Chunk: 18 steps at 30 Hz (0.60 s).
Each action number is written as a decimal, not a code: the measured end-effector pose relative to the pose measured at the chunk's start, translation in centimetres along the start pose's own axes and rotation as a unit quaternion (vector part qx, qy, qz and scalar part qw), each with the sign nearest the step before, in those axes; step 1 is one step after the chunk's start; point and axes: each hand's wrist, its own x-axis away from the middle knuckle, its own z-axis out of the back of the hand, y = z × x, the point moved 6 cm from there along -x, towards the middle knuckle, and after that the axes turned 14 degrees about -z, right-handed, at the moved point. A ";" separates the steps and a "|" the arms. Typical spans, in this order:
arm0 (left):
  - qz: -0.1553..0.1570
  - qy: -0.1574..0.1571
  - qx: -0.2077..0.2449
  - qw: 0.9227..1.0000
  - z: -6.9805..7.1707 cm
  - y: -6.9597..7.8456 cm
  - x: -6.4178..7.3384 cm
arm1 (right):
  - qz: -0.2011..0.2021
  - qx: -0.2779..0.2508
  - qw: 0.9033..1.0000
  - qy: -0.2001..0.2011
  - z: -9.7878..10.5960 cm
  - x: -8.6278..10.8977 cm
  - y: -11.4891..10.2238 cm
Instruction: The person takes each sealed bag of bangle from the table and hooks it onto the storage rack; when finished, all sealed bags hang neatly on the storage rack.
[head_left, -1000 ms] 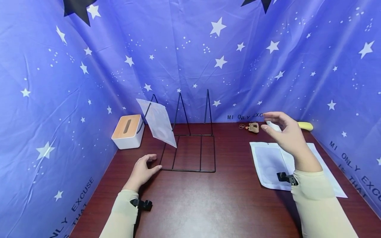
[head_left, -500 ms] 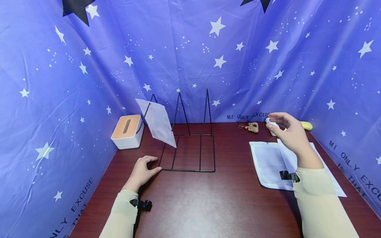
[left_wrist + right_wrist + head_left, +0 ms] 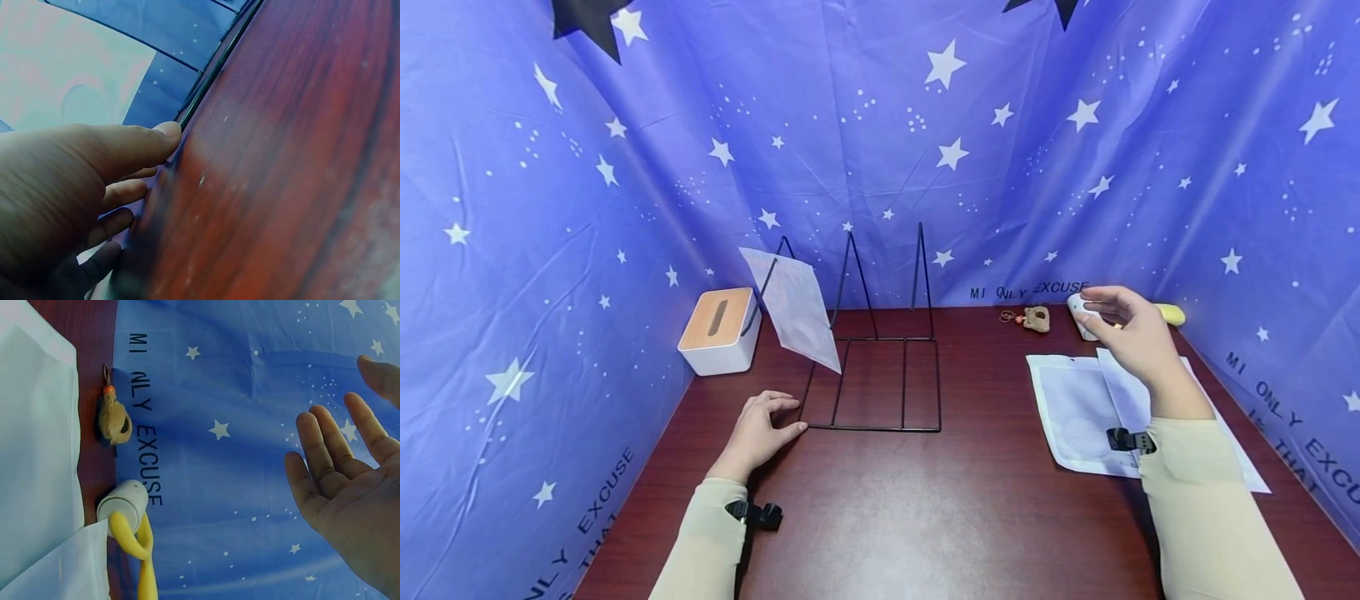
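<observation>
A black wire rack (image 3: 904,383) with upright loops stands on the table, and a translucent white pouch (image 3: 797,308) leans tilted in its left slot. My left hand (image 3: 763,429) rests beside the rack's front left corner, its thumb tip (image 3: 169,130) touching the wire and the other fingers loosely bent. My right hand (image 3: 1138,346) is raised over the flat white pouch (image 3: 1067,408) on the right, fingers apart and gently curved, with nothing in it. A second white sheet or pouch (image 3: 69,569) overlaps that one, partly hidden by the right arm in the head view.
A white tissue box (image 3: 718,333) with a wooden lid stands left of the rack. Along the back right lie a small brown charm (image 3: 1037,319) with a cord, a white cylinder (image 3: 125,503) and a yellow looped thing (image 3: 134,540). Starry blue cloth (image 3: 880,150) walls the table.
My right hand has moved slightly right and then stayed about still, uncovering more of the white cylinder. My left hand and the rack have not visibly moved.
</observation>
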 end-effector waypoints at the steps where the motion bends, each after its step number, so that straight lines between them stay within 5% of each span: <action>1: 0.000 -0.001 -0.001 1.000 0.0 0.0 0.0 | -0.002 -0.001 1.000 0.001 0.0 -0.1 0.1; 10: 0.000 -0.004 -0.010 1.000 -0.1 -0.1 -0.1 | 0.000 -0.017 1.000 -0.006 0.1 -0.7 1.1; 18: 0.000 -0.006 -0.009 1.000 -0.3 -0.4 0.0 | -0.018 0.019 0.999 -0.030 -0.2 -1.4 2.2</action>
